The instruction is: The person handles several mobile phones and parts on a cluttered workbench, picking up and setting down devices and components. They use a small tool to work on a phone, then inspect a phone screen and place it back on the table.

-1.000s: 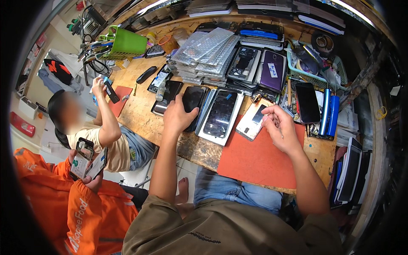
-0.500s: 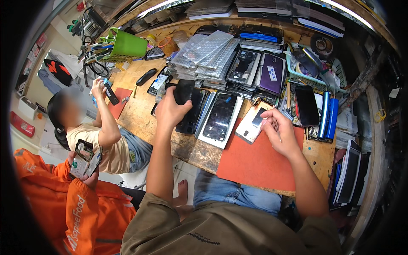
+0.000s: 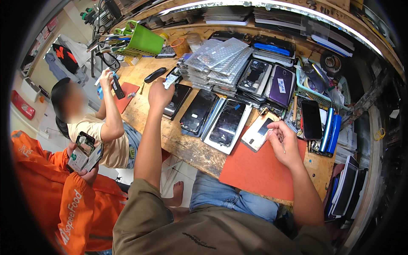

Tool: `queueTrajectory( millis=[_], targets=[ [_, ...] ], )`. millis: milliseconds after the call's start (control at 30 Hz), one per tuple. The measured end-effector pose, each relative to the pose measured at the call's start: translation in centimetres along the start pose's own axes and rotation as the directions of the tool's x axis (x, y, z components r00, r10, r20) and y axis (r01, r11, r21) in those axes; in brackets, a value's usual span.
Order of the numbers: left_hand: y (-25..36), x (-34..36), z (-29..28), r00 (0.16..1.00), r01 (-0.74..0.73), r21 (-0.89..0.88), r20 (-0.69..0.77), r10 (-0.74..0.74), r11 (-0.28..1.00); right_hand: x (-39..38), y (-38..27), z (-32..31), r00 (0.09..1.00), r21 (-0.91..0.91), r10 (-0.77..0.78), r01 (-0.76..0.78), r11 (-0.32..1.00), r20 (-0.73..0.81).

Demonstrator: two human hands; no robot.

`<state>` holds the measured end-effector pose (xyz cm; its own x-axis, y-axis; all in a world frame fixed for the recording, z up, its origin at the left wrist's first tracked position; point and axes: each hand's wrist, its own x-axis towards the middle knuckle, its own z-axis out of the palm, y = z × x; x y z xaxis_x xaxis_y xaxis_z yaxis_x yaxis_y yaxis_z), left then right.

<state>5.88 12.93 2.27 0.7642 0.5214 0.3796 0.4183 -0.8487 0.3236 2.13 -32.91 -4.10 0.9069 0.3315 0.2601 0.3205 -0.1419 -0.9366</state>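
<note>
My left hand (image 3: pixel 160 95) is closed at the left of the phones, fingers curled beside a small labelled phone (image 3: pixel 172 77) and a dark phone (image 3: pixel 179 102); what it grips is hidden. My right hand (image 3: pixel 282 142) pinches a thin metal tool (image 3: pixel 284 146) over a white-and-silver phone (image 3: pixel 253 136) on the red mat (image 3: pixel 259 172). Between my hands lie a black phone (image 3: pixel 197 112) and a cracked-looking dark screen on a white backing (image 3: pixel 225 125). Just right of my right hand is a black phone (image 3: pixel 311 119).
Bubble-wrap sheets (image 3: pixel 212 57), a purple phone (image 3: pixel 278 83), a teal basket (image 3: pixel 340 93) and a green holder (image 3: pixel 142 42) crowd the bench (image 3: pixel 182 146). At left, a co-worker (image 3: pixel 97 136) holds a dark device; a person in orange (image 3: pixel 46 182) holds an opened phone.
The view has shifted. My left hand, which lifted a black phone half a second ago, has moved up and left, off the middle phone. My right hand stays over the white phone.
</note>
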Motion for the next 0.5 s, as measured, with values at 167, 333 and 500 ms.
queueTrajectory(
  millis=[167, 333, 500],
  targets=[
    [-3.7, 1.6, 2.6, 0.976, -0.014, 0.166, 0.218, -0.022, 0.986, 0.2, -0.1, 0.1, 0.998, 0.062, 0.064, -0.063, 0.996, -0.006],
    [-7.7, 2.5, 2.0, 0.999, -0.037, -0.005, 0.035, 0.038, 0.999, 0.2, -0.3, -0.4, 0.992, 0.090, 0.125, -0.122, 0.989, -0.029],
    [-13.7, 3.2, 1.8, 0.987, 0.064, -0.079, -0.144, -0.075, 0.995, -0.5, -0.4, 0.1, 0.997, 0.043, 0.075, -0.075, 0.996, -0.001]
  ],
)
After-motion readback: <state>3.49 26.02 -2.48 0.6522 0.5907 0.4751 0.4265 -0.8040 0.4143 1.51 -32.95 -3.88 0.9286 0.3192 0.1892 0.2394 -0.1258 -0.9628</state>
